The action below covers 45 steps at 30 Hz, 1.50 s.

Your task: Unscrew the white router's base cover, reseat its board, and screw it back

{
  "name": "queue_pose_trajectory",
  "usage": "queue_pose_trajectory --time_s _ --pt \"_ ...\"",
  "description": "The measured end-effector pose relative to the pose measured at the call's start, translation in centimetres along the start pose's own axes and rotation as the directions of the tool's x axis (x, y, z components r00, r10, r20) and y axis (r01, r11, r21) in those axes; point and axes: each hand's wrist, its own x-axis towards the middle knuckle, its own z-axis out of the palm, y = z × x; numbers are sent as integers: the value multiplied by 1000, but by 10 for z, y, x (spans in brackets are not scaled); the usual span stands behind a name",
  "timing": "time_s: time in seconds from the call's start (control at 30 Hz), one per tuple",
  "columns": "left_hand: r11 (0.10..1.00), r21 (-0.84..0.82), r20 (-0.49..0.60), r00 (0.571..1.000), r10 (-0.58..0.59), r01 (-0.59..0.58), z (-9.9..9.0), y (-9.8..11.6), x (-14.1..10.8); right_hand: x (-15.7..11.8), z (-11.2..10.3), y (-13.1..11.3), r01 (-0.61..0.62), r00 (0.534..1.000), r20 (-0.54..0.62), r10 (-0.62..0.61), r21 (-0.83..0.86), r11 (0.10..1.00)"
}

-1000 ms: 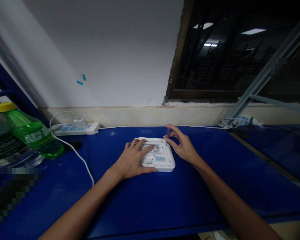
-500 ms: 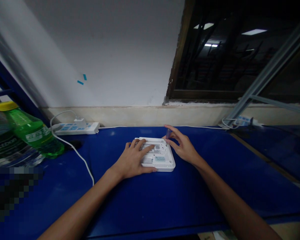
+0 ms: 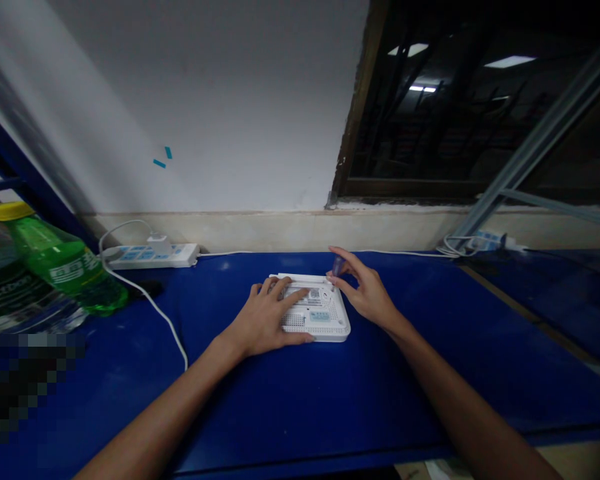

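Observation:
A flat white vented plastic device lies on the blue tabletop, its labelled face up with rows of small holes. My left hand spans its left end, fingers spread over the top and thumb along the near edge, gripping it against the table. At the far right corner, my right hand pinches a small screwdriver with a translucent purple handle between thumb and fingers. The tool stands roughly upright over that corner; its tip is too small to make out.
A green bottle with a yellow cap leans at the left beside a larger clear bottle. Behind them lies a white power strip with a charger plugged in and a white cable trailing forward. Another power strip sits far right, near a metal strut.
The purple handle shows a little differently between my right fingers, which have shifted slightly. The device and my left hand stay in place.

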Motion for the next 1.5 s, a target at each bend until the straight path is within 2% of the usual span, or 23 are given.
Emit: queue_pose_trajectory --time_s 0.13,0.4,0.5,0.67,0.73,0.93,1.17,1.5 --pt "1000 1 1 1000 -3 3 0 0 0 -1 -3 3 -15 999 52 10 106 994" --pt "1000 -13 2 1000 -3 3 1 0 0 -2 5 6 68 996 -50 -72 -77 995" --pt "1000 -12 8 1000 -7 7 0 0 0 -2 2 3 89 996 -12 -90 -90 992" --pt "1000 0 13 1000 -9 9 -1 1 0 -2 -1 3 69 995 64 -71 28 997" --pt "1000 -1 15 1000 -7 7 -1 1 0 -3 1 4 78 996 44 -79 26 997" --pt "1000 1 16 1000 -5 5 0 1 0 -5 10 7 114 987 -98 -126 -120 986" --pt "1000 -18 12 1000 -7 7 0 1 0 -3 3 5 68 997 23 -69 43 997" --pt "1000 -11 27 1000 -7 7 -1 1 0 -8 15 7 91 994 -47 -94 -61 994"
